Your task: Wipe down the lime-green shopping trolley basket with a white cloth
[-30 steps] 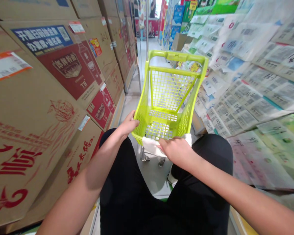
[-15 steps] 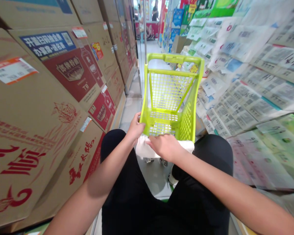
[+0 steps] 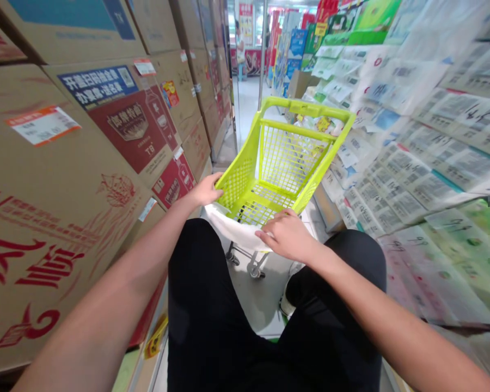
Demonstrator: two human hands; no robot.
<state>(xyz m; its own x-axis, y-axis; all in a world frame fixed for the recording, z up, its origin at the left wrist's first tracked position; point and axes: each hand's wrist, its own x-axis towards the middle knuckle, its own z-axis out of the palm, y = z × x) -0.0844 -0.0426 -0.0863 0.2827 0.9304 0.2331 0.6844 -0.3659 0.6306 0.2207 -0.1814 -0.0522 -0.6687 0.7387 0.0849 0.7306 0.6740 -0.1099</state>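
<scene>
A lime-green shopping cart [image 3: 277, 190] stands turned at an angle between my knees, its basket holding nothing visible. A white cloth [image 3: 237, 228] lies over the near edge of the basket. My left hand [image 3: 206, 190] is closed on the cart's near left corner, at the cloth's left end. Fingers curled, my right hand [image 3: 288, 234] presses the cloth against the near rim, right of the middle.
Stacked cardboard boxes [image 3: 36, 190] with price tags line the left side. Plastic-wrapped packs [image 3: 424, 169] are piled on the right. A brown carton [image 3: 300, 84] stands farther along the aisle. A person [image 3: 240, 46] is in the distance.
The cart has swung, its near end moving left and its far end right. My left hand has moved left with the corner. More of the white cloth shows along the rim.
</scene>
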